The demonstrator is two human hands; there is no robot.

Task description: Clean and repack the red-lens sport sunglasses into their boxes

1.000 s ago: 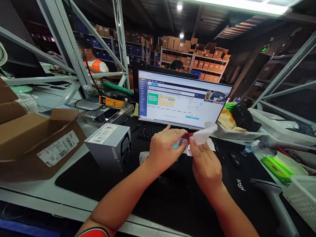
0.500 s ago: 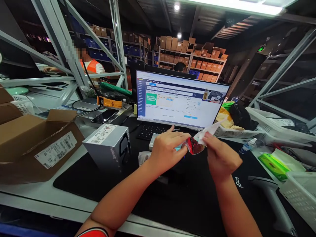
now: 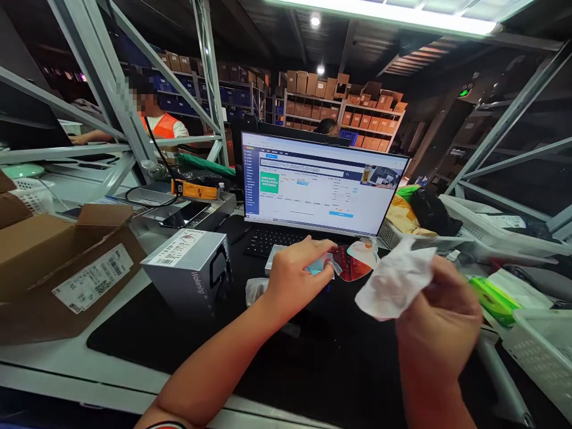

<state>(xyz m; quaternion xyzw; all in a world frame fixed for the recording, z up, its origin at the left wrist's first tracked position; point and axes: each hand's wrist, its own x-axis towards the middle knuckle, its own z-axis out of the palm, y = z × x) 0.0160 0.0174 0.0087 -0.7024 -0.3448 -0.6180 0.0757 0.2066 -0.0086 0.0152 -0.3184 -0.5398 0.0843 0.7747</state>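
Note:
My left hand [image 3: 297, 271] pinches the edge of a thin, shiny, red-tinted lens [image 3: 351, 269] between thumb and fingers. Its surface is mirror-like, with a pale reflection at its right end. To the right, my right hand [image 3: 442, 316] is closed on a crumpled white tissue [image 3: 395, 280], held apart from the lens. Partly behind my left hand lies a small light box [image 3: 270, 260]; its contents are mostly covered. Beside my left wrist is a whitish crumpled piece [image 3: 255, 291]. A grey printed box [image 3: 179, 280] stands left of my forearm.
A monitor [image 3: 313, 196] and keyboard [image 3: 263, 239] stand behind the black desk mat [image 3: 313, 363]. At left is an open cardboard box [image 3: 89, 280]. A scanner [image 3: 503, 375], a green tissue pack [image 3: 496, 301] and a white basket [image 3: 540, 339] sit right. A co-worker [image 3: 158, 122] is beyond the frame.
My right hand has drawn the tissue away from the lens, toward me and to the right. My left hand still holds the lens in nearly the same place.

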